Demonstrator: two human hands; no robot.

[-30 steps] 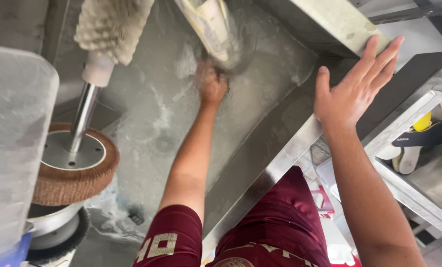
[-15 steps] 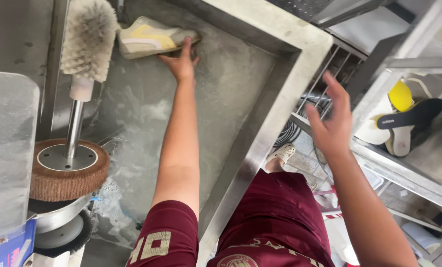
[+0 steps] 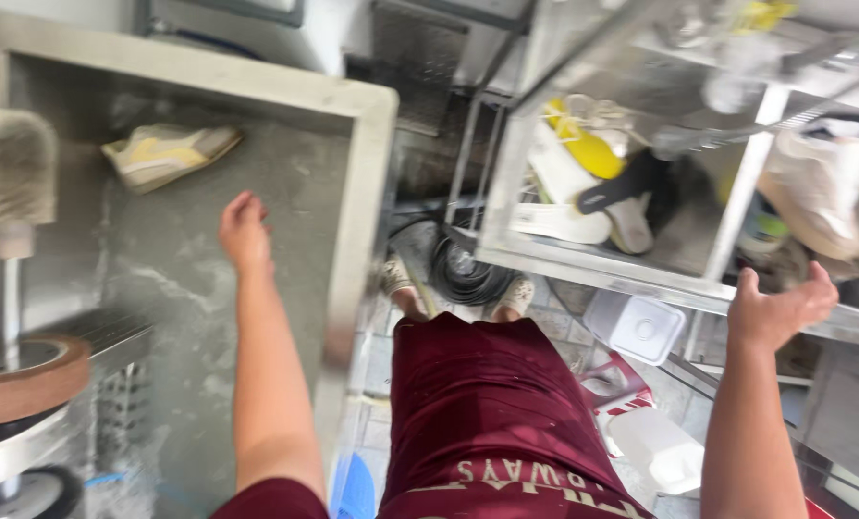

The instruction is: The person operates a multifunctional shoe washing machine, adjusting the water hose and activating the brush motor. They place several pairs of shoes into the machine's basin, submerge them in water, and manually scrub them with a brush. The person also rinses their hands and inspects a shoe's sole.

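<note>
Foam streaks the grey floor of the steel sink (image 3: 367, 192), where a white and yellow shoe (image 3: 168, 152) lies on its side near the far wall. The left hand (image 3: 244, 231) hangs over the sink just short of the shoe, fingers loosely curled and holding nothing. The right hand (image 3: 777, 309) is raised beside the metal rack (image 3: 737, 226), fingers spread open and empty. A round brush (image 3: 12, 168) stands upright at the sink's left edge.
</note>
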